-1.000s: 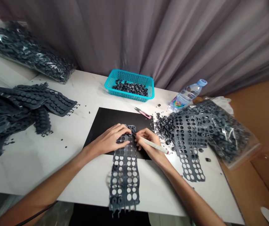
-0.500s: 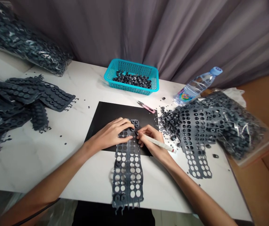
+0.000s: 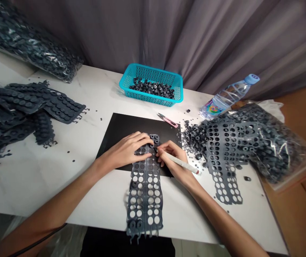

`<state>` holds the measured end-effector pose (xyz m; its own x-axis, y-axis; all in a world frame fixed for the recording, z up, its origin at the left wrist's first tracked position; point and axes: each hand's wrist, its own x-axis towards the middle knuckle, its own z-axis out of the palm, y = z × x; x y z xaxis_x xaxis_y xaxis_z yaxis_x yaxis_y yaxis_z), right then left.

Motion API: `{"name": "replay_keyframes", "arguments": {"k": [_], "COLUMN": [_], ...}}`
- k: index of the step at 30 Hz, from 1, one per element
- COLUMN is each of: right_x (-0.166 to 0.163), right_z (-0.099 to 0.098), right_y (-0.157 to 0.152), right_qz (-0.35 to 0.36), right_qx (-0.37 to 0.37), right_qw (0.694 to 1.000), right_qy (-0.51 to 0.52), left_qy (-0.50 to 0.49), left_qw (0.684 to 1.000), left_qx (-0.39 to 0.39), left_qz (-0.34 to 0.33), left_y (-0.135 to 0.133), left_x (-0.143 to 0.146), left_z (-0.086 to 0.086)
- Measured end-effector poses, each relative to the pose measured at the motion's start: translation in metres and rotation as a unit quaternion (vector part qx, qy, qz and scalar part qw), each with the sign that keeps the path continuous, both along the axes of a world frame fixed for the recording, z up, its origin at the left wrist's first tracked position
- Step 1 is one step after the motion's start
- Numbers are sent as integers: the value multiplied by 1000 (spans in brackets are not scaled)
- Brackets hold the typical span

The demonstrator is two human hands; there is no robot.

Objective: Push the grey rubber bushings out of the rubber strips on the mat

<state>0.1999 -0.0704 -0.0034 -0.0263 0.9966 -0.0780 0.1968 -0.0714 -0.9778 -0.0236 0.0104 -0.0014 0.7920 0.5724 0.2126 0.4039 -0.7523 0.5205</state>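
Note:
A long dark grey rubber sheet [image 3: 145,182] with rows of round holes lies in front of me, its upper part over a black mat [image 3: 119,125]. A few thick rubber rings still sit in it at the top and near the bottom. My left hand [image 3: 128,150] grips the upper part, thumb and fingers curved around its rings. Held in my right hand [image 3: 176,159] is a white pen-like tool [image 3: 183,164], its tip at the sheet beside my left fingertips. The tip itself is hard to make out. Pink-handled thread snips [image 3: 168,120] lie at the mat's top right edge.
A turquoise basket [image 3: 149,100] of small black pieces stands behind the mat. To the right are loose pieces [image 3: 194,137], another perforated sheet [image 3: 224,160], a filled plastic bag [image 3: 279,150] and a water bottle [image 3: 229,95]. More sheets [image 3: 21,114] and a bag [image 3: 32,46] are left.
The camera view has shifted slightly. Both hands, the tool and the sheet keep nearly the same position.

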Motion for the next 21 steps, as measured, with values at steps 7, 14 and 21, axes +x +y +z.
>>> {"name": "replay_keyframes", "arguments": {"k": [7,14,21], "right_x": [0,-1,-5], "right_z": [-4,-1,1], "right_y": [1,-1,-4], "right_qz": [3,7,-9], "right_qx": [-3,0,32], "right_qw": [1000,999,994], "right_qy": [11,-40,-101], "left_qy": [6,73,-188], "left_qw": [1000,988,978], "left_qx": [20,138,-6], "left_qz": [-3,-7,87], "left_y": [-2,-7,-10], "left_x": [0,8,20], "left_z": [0,-4,-4]}}
